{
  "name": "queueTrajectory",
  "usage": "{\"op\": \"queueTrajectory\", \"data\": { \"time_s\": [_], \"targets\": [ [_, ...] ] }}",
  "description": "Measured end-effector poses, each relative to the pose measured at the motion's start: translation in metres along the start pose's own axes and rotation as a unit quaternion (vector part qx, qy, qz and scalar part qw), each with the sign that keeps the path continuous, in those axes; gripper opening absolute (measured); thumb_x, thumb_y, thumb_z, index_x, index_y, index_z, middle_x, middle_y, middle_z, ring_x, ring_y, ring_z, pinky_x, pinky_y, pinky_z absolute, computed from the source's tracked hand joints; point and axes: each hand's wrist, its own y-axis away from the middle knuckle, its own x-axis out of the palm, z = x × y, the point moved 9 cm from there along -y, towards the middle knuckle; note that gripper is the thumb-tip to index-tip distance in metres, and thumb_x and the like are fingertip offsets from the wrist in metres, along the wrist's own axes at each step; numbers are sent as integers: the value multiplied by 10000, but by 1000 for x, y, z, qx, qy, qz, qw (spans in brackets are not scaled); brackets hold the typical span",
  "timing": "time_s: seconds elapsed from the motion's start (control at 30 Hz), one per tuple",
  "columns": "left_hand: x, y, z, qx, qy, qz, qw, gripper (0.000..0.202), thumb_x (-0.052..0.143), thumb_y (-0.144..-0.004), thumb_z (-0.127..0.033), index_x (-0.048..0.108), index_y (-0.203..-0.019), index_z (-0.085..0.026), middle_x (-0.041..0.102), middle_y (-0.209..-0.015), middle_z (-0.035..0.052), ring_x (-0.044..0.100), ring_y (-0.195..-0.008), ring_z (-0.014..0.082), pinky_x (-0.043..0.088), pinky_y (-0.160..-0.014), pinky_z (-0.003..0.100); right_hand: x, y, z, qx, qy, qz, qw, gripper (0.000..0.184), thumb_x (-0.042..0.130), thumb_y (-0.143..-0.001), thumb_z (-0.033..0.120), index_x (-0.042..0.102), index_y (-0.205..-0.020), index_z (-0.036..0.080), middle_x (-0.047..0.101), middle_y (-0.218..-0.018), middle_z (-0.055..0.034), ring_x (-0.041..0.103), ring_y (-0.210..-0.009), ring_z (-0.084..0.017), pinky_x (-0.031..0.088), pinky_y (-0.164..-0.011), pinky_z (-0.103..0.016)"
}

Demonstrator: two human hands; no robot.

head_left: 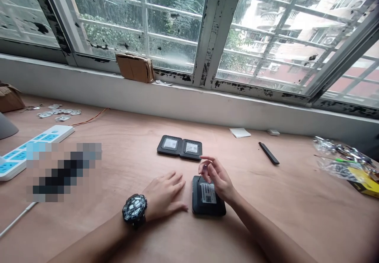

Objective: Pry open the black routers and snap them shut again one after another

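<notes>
Just beyond the right hand (219,179), 2 black cases (189,148) side by side.

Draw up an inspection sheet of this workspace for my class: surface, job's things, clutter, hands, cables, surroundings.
Surface: wood-toned table.
Job's things: black device, label up; slim tool at its far end, contact unclear.
Clutter: labelled black panels, black strip, white pad, plastic bags, yellow packet.
Hands: left hand flat on the table, watch on its wrist; right hand pinching the slim tool.
Cables: white cable at left; orange wire beyond the power strip.
Surroundings: barred windows; cardboard box in front of them.
</notes>
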Motion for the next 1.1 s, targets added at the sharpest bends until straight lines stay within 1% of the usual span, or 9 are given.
{"op": "queueTrajectory", "data": {
  "time_s": [0.1, 0.23, 0.33, 0.47, 0.63, 0.7, 0.8, 0.93, 1.1],
  "targets": [
    [0, -1, -6, 21, 9, -4, 1000, 669, 522, -911, -742, 612, -1336, -232, 611, -1382, 128, 542, -1290, 363, 519, -997, 472, -20, 3, 12, -15, 34, -13, 999, 243, 590, -991, 447, 644, -1076, 227, 706, -933, -55, 541, -561, -120, 504, -548, -297],
    [-5, -4, -10, 21, 16, 0, 1000, 591, 516, -930, -725, 678, -1220, -237, 678, -1282, 105, 612, -1215, 330, 562, -928, 419, -90, 17, 34, -76, 176, -154, 969, 217, 608, -987, 412, 674, -1108, 245, 742, -967, -62, 578, -579, -148, 540, -583, -339],
    [-13, -8, -10, 10, 19, -15, 1000, 626, 533, -918, -734, 654, -1266, -227, 688, -1272, 106, 647, -1169, 314, 566, -935, 414, -112, 23, 17, -49, 383, -69, 920, 191, 653, -958, 411, 733, -1068, 277, 755, -970, -49, 665, -716, -202, 550, -649, -351],
    [-13, -14, -21, 40, 37, -26, 998, 948, 612, -810, -806, 430, -1515, -199, 521, -1500, 153, 517, -1352, 361, 472, -1098, 482, -124, 31, -17, -29, 491, 2, 871, 242, 520, -1026, 401, 736, -1054, 294, 740, -1080, -42, 725, -829, -223, 569, -721, -359],
    [9, -23, -33, 41, 72, -2, 997, 1158, 703, -727, -801, 254, -1597, -183, 425, -1563, 190, 442, -1408, 394, 384, -1172, 521, -117, 34, -23, -18, 536, -6, 844, 263, 523, -1020, 415, 721, -1150, 301, 695, -1180, -55, 725, -746, -199, 575, -656, -346],
    [15, -25, -32, 23, 76, -8, 997, 1148, 756, -736, -708, 229, -1599, -165, 433, -1548, 198, 453, -1395, 388, 405, -1161, 504, -103, 35, -13, -44, 520, -6, 853, 279, 563, -1002, 396, 696, -1227, 296, 688, -1210, -75, 728, -850, -227, 590, -739, -373],
    [16, -25, -29, 4, 78, -25, 997, 1144, 818, -699, -569, 238, -1588, -143, 431, -1533, 204, 457, -1382, 381, 419, -1156, 482, -71, 39, -4, -69, 464, 45, 882, 331, 653, -949, 383, 679, -1263, 280, 701, -1181, -95, 688, -1024, -277, 572, -884, -427],
    [11, -24, -22, -10, 96, -43, 994, 1154, 837, -671, -573, 264, -1576, -145, 431, -1522, 195, 454, -1379, 379, 417, -1161, 478, -48, 42, -10, -2, 410, 66, 910, 385, 699, -912, 410, 651, -1261, 254, 698, -1126, -90, 670, -965, -248, 554, -862, -389],
    [12, -25, -21, -13, 105, -22, 994, 1196, 749, -699, -759, 253, -1585, -126, 405, -1547, 223, 412, -1411, 414, 382, -1172, 542, -53, 40, -23, 85, 393, 44, 915, 383, 712, -880, 476, 624, -1150, 220, 698, -978, -57, 646, -818, -218, 516, -730, -342]
  ]
}}
